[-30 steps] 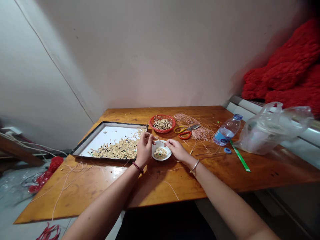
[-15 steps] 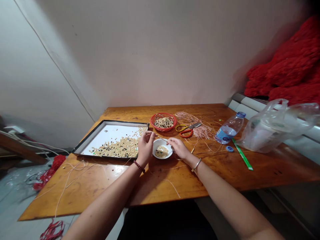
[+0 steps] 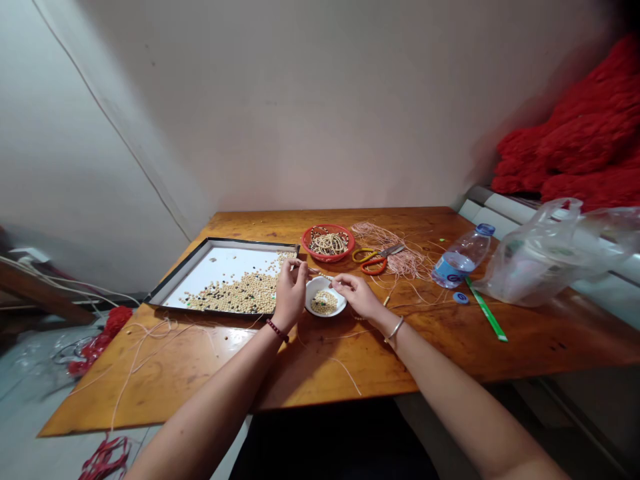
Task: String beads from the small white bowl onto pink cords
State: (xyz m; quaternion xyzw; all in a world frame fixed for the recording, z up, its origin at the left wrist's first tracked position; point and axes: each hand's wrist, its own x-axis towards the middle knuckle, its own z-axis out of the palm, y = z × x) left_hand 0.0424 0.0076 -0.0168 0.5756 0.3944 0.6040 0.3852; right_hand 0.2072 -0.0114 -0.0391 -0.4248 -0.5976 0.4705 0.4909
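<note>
Left hand: the left hand (image 3: 290,294) is up over the near edge of the tray, with the thumb and first fingers (image 3: 296,265) pinched closed on one end of the bead strand.

Right hand: the right hand (image 3: 356,296) sits just past the bowl's right rim, fingers curled in and nearly closed. Can't really tell if they're gripping the strand or just right next to it.

Bead strand: a thin line of small round pale beads (image 3: 320,273), strung on cord, running between the two hands, right above the bowl.

Bowl: small, round, glossy white ceramic bowl (image 3: 340,308), with a little heap of pale beads (image 3: 324,303) inside, between the hands.

Tray: shallow black-framed tray (image 3: 250,241) with a white liner, to the left, covered in loose pale and dark beads.

Basket: round red plastic basket (image 3: 327,259), far side, full of coiled bead strands.

Scissors: yellow- and orange-handled scissors (image 3: 373,260), lying on a tangle of pink cord (image 3: 405,263).

Bottle: clear plastic water bottle (image 3: 463,257), on its side, far right.

Surface: scuffed, shiny orange-brown wood (image 3: 450,347), with loose cord strewn across it.
</note>
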